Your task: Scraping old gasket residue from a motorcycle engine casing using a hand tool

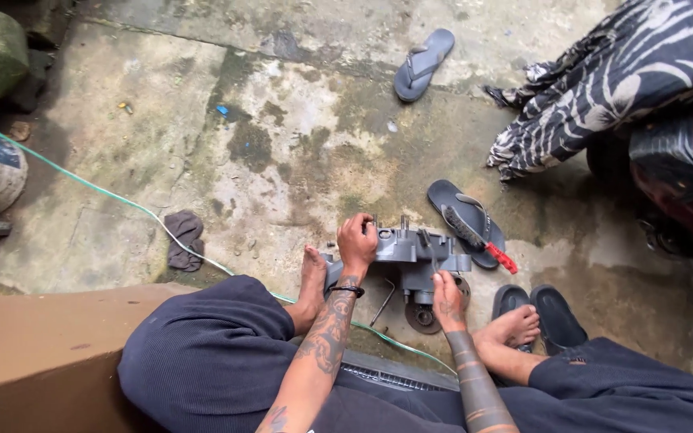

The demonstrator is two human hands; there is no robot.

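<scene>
Setting: a person is sitting low over a stained concrete floor, knees apart, bare feet planted either side of the work so that it is lying between them within easy reach.

Engine casing: a grey metal engine casing with upright studs is resting on the floor between the feet, near the lower middle of the view; a round dark part is showing under it.

Left hand: the left hand is closing over the casing's left end from above, fingers wrapped on the top edge, seemingly pinning it so it is not shifting.

Right hand: the right hand is lying against the casing's near side, fingers curled; I cannot tell whether it is gripping a small tool or only pressing on the metal.

Bent rod: a thin bent rod, perhaps a hex key, is lying on the floor just in front of the casing, between the two forearms.

Brush: a brush with a red handle is resting across a dark sandal just beyond the casing's right end, kept off the wet floor.

Hose: a thin green hose is running from the left edge down under the left leg.

Rag: a dark rag is lying crumpled beside the hose.

Other things: a second sandal is lying far off near the top edge; a patterned cloth is draping over a dark red vehicle at the right edge.
</scene>
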